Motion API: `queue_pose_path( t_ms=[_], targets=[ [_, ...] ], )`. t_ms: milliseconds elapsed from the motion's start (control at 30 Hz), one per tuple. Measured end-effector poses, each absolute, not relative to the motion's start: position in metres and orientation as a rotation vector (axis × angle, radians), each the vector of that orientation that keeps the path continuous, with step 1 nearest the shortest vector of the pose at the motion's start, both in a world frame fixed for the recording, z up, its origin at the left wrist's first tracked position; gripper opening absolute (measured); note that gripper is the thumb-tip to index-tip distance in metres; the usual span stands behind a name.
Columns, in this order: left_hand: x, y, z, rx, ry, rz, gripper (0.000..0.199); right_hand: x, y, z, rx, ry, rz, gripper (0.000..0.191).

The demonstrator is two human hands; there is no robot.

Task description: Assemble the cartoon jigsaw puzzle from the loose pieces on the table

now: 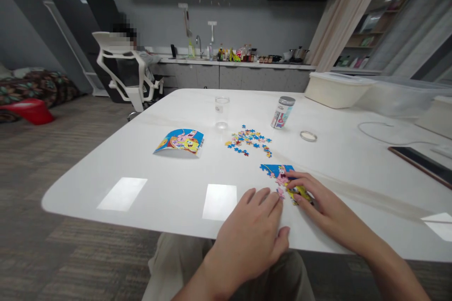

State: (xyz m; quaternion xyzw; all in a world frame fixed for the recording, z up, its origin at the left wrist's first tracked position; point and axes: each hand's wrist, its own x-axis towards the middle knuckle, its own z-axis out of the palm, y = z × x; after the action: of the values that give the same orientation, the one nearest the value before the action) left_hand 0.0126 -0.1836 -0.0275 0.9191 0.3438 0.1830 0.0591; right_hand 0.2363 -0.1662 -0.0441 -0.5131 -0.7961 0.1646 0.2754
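"Bare forearms [384, 258] reach in nearest us. Over what?"

"A white table [123, 169]."

"And the hands?"

"Left hand [252, 225] lies palm down, thumb apart from its fingers. Right hand [321, 202] arches over the joined puzzle section [278, 170], thumb and fingers spread; that section sits near the table's front edge."

"Next?"

"A curved picture sheet [181, 141] with pink and yellow cartoon figures, off to the left. Then loose puzzle pieces [248, 137], scattered beyond the section, with a clear jar [222, 114] behind their left end and a silver-lidded canister [282, 114] to their right."

"Anything smaller?"

"A round lid [308, 136] lying flat near the canister, and one pink piece [280, 192] by the left index fingertip [279, 201]; I can't tell whether they touch."
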Motion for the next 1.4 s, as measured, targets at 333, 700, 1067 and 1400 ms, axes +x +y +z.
queue_pose_path(
  t_ms=[333,700,1067,1400],
  targets=[
    [0.013,-0.184,-0.026,2.803,1.052,0.551,0.037,0.237,-0.166,-0.045,-1.381,-2.157,0.472,0.018],
    [0.014,-0.181,-0.029,2.813,1.043,0.572,0.032,0.23,-0.169,-0.033,-1.353,-2.172,0.435,0.015],
    [0.014,-0.179,-0.034,2.835,0.998,0.611,0.037,0.226,-0.172,-0.027,-1.313,-2.202,0.405,0.027],
    [0.014,-0.178,-0.033,2.817,0.985,0.644,0.035,0.227,-0.174,-0.026,-1.327,-2.221,0.4,0.028]
  ],
)
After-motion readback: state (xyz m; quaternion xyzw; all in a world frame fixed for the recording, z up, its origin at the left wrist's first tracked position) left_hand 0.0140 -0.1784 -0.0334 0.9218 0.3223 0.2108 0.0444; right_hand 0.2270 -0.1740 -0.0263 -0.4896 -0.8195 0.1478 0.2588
